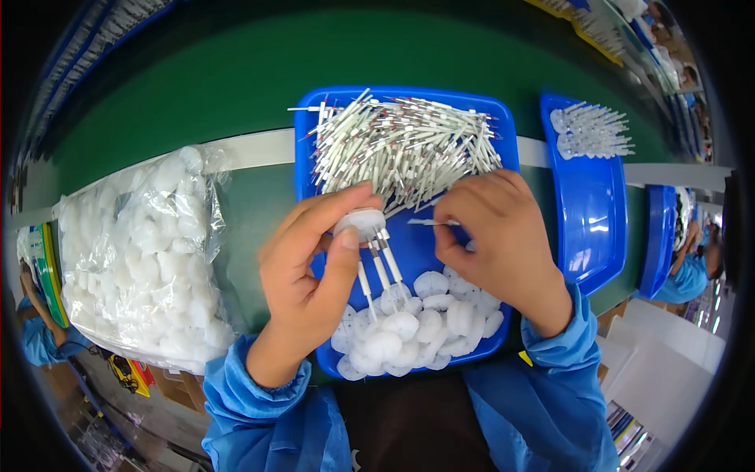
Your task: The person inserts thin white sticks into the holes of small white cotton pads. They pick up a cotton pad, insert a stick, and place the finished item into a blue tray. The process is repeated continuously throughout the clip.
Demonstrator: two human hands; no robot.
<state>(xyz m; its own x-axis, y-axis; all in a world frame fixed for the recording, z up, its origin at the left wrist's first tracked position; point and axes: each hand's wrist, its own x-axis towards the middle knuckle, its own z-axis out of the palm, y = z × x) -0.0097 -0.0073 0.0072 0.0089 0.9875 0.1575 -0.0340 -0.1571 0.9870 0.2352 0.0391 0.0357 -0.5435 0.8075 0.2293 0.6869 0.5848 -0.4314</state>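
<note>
My left hand [303, 271] grips a round white plastic cap [362, 223] by its rim. Three thin white sticks [379, 263] hang down from the cap. To its right, my right hand [495, 236] pinches another thin white stick [429, 223], held roughly level and apart from the cap. Both hands are over a blue tray [510, 134]. A heap of thin white sticks [409, 145] with reddish marks fills the tray's far part. Loose white caps [425, 322] are piled in its near part, just below the hanging sticks.
Left of the tray lies a clear plastic bag of white caps [145, 259]. A second blue tray [586, 220] on the right holds capped stick pieces [594, 130] at its far end. Green table surface [236, 86] stretches beyond. People in blue sleeves [683, 279] are at both sides.
</note>
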